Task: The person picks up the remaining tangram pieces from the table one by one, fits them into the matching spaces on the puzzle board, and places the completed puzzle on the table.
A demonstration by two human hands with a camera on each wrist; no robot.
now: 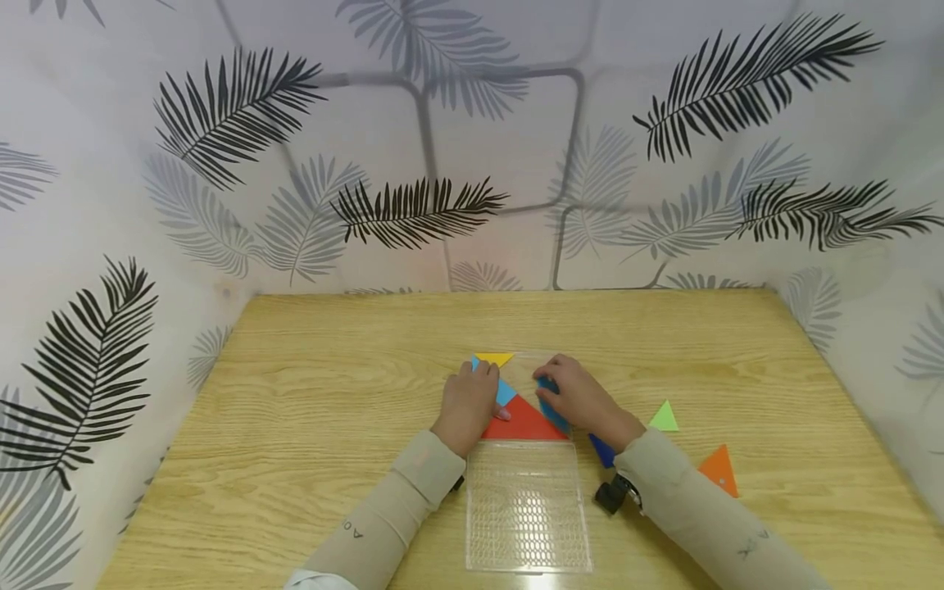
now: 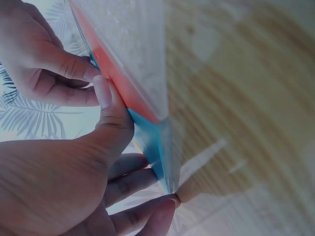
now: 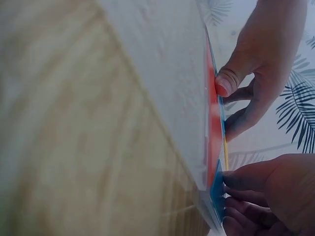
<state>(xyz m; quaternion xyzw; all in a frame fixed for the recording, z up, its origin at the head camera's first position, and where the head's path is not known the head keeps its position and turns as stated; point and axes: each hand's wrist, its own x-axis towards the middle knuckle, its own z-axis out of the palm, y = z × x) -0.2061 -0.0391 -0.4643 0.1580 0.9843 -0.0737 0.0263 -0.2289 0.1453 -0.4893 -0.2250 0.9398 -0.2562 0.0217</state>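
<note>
A clear plastic case (image 1: 528,508) lies on the table with its upper half holding tangram pieces. Among them are a large red triangle (image 1: 519,422), a light-blue piece (image 1: 506,393) and a yellow triangle (image 1: 496,358). My left hand (image 1: 469,401) grips the left edge of the case, its thumb on the red triangle. At the right side my right hand (image 1: 583,401) pinches a blue tangram piece (image 1: 551,410) between thumb and fingers, over the case's right edge. Part of that piece is hidden by the fingers.
On the wooden table (image 1: 310,442), right of the case, lie a green triangle (image 1: 665,417), an orange triangle (image 1: 721,471) and a dark-blue piece (image 1: 602,450) partly under the right wrist. Leaf-patterned cloth (image 1: 487,147) stands behind and at both sides.
</note>
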